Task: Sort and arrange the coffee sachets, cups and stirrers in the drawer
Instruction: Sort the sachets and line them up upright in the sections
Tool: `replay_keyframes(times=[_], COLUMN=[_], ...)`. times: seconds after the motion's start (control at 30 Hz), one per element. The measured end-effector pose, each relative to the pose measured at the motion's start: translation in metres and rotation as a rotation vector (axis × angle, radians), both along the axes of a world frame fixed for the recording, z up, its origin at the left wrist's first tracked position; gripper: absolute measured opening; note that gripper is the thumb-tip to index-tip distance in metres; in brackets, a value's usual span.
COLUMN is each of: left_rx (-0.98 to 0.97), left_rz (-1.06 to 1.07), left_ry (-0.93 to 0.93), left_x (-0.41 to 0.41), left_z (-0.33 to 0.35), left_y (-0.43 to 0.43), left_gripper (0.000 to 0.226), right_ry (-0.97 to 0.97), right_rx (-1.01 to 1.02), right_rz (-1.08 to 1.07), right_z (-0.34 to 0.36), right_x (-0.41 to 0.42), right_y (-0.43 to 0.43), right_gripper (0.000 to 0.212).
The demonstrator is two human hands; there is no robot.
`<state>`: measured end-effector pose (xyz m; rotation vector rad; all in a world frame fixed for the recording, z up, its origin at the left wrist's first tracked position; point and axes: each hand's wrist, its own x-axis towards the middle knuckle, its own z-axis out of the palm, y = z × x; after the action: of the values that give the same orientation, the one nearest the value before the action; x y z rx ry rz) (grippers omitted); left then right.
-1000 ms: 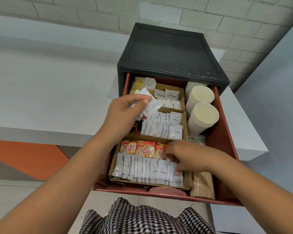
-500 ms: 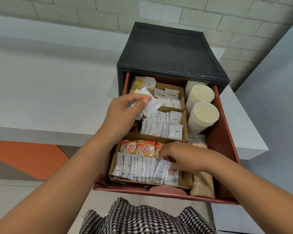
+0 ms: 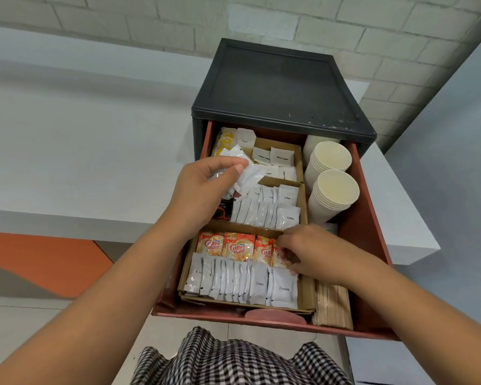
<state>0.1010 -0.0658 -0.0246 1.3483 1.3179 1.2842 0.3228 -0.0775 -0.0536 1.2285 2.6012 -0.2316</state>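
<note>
Head view: the left hand (image 3: 203, 190) grips a loose bunch of white sachets (image 3: 246, 173) between thumb and curled fingers, over the back half of the open drawer (image 3: 356, 240), with a row of coffee sachets (image 3: 264, 215) just beside its fingertips. The right hand (image 3: 308, 251), nearer the body, curls its fingers down onto the orange creamer packets (image 3: 238, 247) and the cream sachets (image 3: 258, 284); whether it pinches one cannot be told. Cups (image 3: 333, 190) stand beyond it, and stirrers (image 3: 333, 307) lie beside its wrist

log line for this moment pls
left hand: holds white plastic sachets | right hand: curled fingers on orange Coffee-mate sachets | red plastic drawer: open
</note>
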Motion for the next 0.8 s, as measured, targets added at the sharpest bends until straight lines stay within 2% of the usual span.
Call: replay_keyframes(times=[0.13, 0.27, 0.37, 0.53, 0.7, 0.8], left_rx=[-0.001, -0.001, 0.001, 0.004, 0.01, 0.005], left_rz=[-0.002, -0.003, -0.004, -0.009, -0.007, -0.004], left_ry=[-0.006, -0.006, -0.006, -0.006, -0.002, -0.009], left_x=[0.0, 0.0, 0.0, 0.0, -0.001, 0.0], left_z=[0.0, 0.0, 0.0, -0.001, -0.003, -0.003], left_y=[-0.001, -0.001, -0.001, 0.0, 0.001, 0.001], left_gripper=[0.015, 0.015, 0.015, 0.016, 0.016, 0.015], right_ry=[-0.062, -0.126, -0.057, 0.0, 0.003, -0.01], right_rx=[0.17, 0.258, 0.166, -0.134, -0.211, -0.235], right_rz=[0.033, 0.046, 0.002, -0.009, -0.031, -0.069], right_z=[-0.007, -0.007, -0.001, 0.003, -0.004, -0.003], right_x=[-0.002, -0.005, -0.005, -0.007, -0.013, -0.013], right_y=[0.0, 0.001, 0.002, -0.003, -0.009, -0.01], right_gripper=[0.028, 0.029, 0.031, 0.042, 0.03, 0.031])
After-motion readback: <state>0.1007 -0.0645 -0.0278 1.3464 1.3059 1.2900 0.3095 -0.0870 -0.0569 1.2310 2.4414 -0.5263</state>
